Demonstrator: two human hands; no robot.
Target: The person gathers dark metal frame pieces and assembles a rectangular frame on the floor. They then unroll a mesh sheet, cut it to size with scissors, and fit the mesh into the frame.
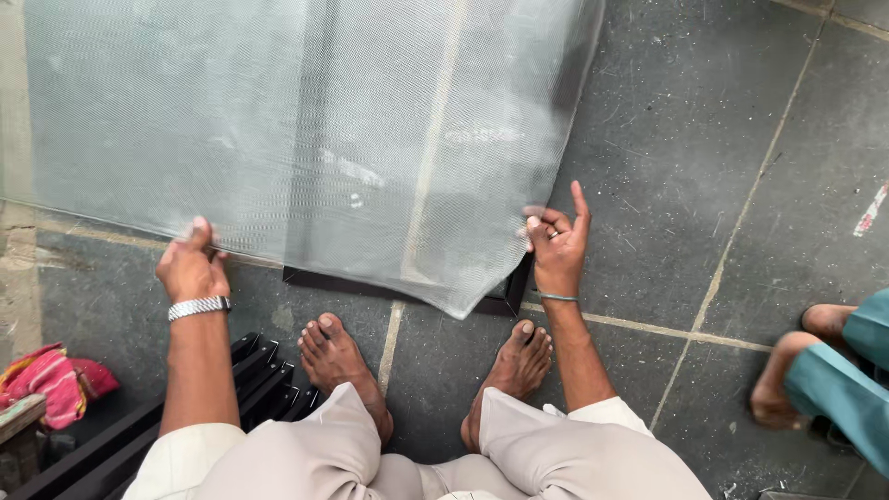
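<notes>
The left hand (192,264) was closed on the near edge of a sheet of pale, see-through mesh (306,130), its thumb and fingers pinched together over the hem, with a metal watch band (198,307) round the wrist. The right hand (556,243) gripped the same near edge further to the right, thumb and middle fingers nipped on the mesh while the index finger stood straight up, free of it; a ring showed on one finger and a thin blue band (558,297) circled the wrist. Between the two hands the mesh hung taut, then sagged to a loose corner near the right hand. The sheet spread away to the far left, covering most of the upper part of the view, and the floor lines showed dimly through it.

Under its near edge lay a dark flat frame (407,294) on the grey stone floor (704,139). The person's two bare feet (338,356) stood just near of that frame, with light beige trouser legs (574,454) at the bottom. Dark metal bars (250,389) lay beside the left foot, and a pink cloth (48,378) sat at the near left edge. At the right, well apart, another person's bare foot (776,393) and teal trouser leg (847,389) showed.
</notes>
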